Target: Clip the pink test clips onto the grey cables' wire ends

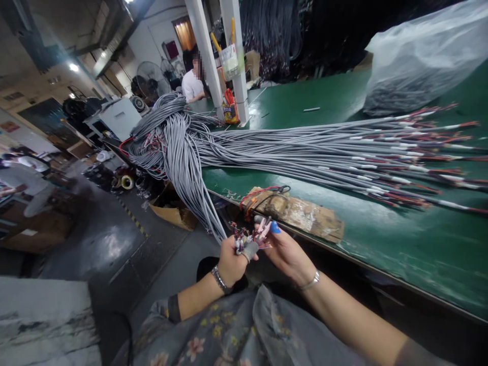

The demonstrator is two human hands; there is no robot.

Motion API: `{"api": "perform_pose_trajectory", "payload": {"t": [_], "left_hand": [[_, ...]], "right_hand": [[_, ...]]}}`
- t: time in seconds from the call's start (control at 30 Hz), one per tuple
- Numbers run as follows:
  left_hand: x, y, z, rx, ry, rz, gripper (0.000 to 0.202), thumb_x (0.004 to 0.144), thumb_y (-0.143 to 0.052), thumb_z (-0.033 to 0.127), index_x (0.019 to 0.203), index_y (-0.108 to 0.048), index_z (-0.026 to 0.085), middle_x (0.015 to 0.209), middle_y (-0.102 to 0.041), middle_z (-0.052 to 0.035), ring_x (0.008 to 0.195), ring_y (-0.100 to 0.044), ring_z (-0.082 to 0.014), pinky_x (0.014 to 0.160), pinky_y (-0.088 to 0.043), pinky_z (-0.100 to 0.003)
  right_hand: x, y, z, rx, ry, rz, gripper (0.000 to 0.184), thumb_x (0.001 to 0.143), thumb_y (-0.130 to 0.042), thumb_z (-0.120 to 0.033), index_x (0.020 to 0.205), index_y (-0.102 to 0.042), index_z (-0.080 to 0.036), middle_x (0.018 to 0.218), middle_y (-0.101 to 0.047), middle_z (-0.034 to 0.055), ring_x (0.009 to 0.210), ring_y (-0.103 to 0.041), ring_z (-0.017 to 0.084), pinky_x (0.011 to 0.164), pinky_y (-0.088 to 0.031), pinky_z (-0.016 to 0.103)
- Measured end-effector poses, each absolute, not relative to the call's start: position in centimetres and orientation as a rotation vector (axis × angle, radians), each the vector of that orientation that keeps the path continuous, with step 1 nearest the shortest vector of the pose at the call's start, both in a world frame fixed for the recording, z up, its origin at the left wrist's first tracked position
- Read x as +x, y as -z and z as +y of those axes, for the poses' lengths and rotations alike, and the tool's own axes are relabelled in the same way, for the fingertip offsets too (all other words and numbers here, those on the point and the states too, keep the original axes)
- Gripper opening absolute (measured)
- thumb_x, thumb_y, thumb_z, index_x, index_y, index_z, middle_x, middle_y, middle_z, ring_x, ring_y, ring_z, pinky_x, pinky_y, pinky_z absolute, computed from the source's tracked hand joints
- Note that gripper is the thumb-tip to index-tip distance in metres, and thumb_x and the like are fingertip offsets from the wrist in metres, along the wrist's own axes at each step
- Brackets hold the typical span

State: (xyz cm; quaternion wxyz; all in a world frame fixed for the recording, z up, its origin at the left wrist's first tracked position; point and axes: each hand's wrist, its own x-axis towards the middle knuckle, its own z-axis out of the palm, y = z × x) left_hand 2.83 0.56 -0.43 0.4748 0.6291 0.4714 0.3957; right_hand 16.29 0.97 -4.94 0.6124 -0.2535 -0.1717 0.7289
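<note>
My left hand [233,259] is wrapped round the ends of a bundle of grey cables [190,178] that hangs off the bench edge. Thin stripped wires [244,239] in dark red, white and pink fan out above its fist. Close beside it, my right hand [285,253] pinches some pinkish wire ends [263,231] between thumb and fingers. Blue covers one of its fingertips, and a grey cover sits on my left thumb. Both hands are in front of the bench edge, near a worn wooden block [305,216] with red and black cords round its left end.
More grey cables [285,145] lie along the green bench [412,254], their stripped ends to the right. A translucent plastic bag [427,56] stands at the back right. White posts [208,56] rise from the bench. A person [192,84] sits beyond; a cardboard box [173,211] is on the floor.
</note>
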Motion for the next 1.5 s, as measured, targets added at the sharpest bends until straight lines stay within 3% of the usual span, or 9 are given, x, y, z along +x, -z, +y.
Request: {"api": "perform_pose_trajectory", "payload": {"t": [0.2, 0.43, 0.67, 0.97, 1.13, 1.37, 1.5], "left_hand": [[2.7, 0.8, 0.5, 1.525, -0.970, 1.131, 0.032, 0.075, -0.066, 0.038, 0.053, -0.058, 0.017, 0.050, -0.061, -0.0019, 0.048, -0.054, -0.0124, 0.053, -0.042, -0.024], [1.8, -0.5, 0.0, 1.533, -0.983, 1.134, 0.033, 0.074, -0.067, 0.040, 0.053, -0.058, 0.017, 0.051, -0.063, -0.0022, 0.050, -0.057, -0.0131, 0.054, -0.044, -0.024], [1.7, -1.0, -0.4, 1.496, -1.040, 1.161, 0.030, 0.076, -0.066, 0.038, 0.055, -0.059, 0.018, 0.052, -0.064, -0.0023, 0.051, -0.059, -0.0142, 0.057, -0.047, -0.026], [2.6, -0.1, 0.2, 1.553, -1.039, 1.145, 0.031, 0.078, -0.062, 0.038, 0.054, -0.060, 0.019, 0.053, -0.064, -0.0025, 0.053, -0.060, -0.0147, 0.059, -0.047, -0.027], [2.7, 0.3, 0.3, 1.544, -1.051, 1.131, 0.031, 0.078, -0.062, 0.038, 0.055, -0.062, 0.018, 0.054, -0.065, -0.0031, 0.052, -0.060, -0.0144, 0.056, -0.046, -0.026], [2.4, 0.5, 0.3, 1.561, -1.071, 1.178, 0.033, 0.077, -0.062, 0.039, 0.053, -0.059, 0.018, 0.051, -0.063, -0.0028, 0.051, -0.058, -0.0141, 0.054, -0.045, -0.025], [2.3, 0.7, 0.2, 1.584, -1.058, 1.180, 0.031, 0.078, -0.062, 0.038, 0.055, -0.060, 0.018, 0.053, -0.063, -0.0027, 0.051, -0.058, -0.0142, 0.054, -0.045, -0.025]], "right_hand": [[16.2, 5.1, 0.8, -0.585, -1.699, -0.405, 0.032, 0.072, -0.072, -0.049, 0.088, -0.073, -0.022, 0.072, -0.069, 0.0020, 0.065, -0.059, 0.018, 0.063, -0.048, 0.033], [16.6, 4.2, 0.6, -0.579, -1.751, -0.365, 0.036, 0.067, -0.072, -0.058, 0.078, -0.071, -0.024, 0.085, -0.071, 0.0020, 0.071, -0.060, 0.015, 0.061, -0.047, 0.028], [16.5, 3.8, 0.6, -0.645, -1.668, -0.423, 0.031, 0.065, -0.078, -0.048, 0.078, -0.071, -0.021, 0.068, -0.064, -0.0011, 0.060, -0.053, 0.011, 0.055, -0.044, 0.024], [16.2, 4.9, 0.8, -0.736, -1.516, -0.563, 0.043, 0.067, -0.068, -0.065, 0.072, -0.069, -0.021, 0.065, -0.062, 0.0010, 0.061, -0.052, 0.016, 0.062, -0.044, 0.030], [16.1, 5.3, 1.3, -0.641, -1.683, -0.435, 0.043, 0.064, -0.073, -0.060, 0.081, -0.071, -0.020, 0.072, -0.068, 0.0014, 0.062, -0.056, 0.016, 0.068, -0.048, 0.033], [15.9, 4.7, 1.4, -0.623, -1.688, -0.270, 0.031, 0.057, -0.084, -0.046, 0.070, -0.070, -0.022, 0.070, -0.070, -0.0006, 0.060, -0.055, 0.014, 0.064, -0.048, 0.029], [15.9, 4.4, 1.4, -0.644, -1.679, -0.290, 0.027, 0.060, -0.082, -0.045, 0.070, -0.070, -0.022, 0.072, -0.070, 0.0002, 0.061, -0.056, 0.015, 0.063, -0.048, 0.030]]}}
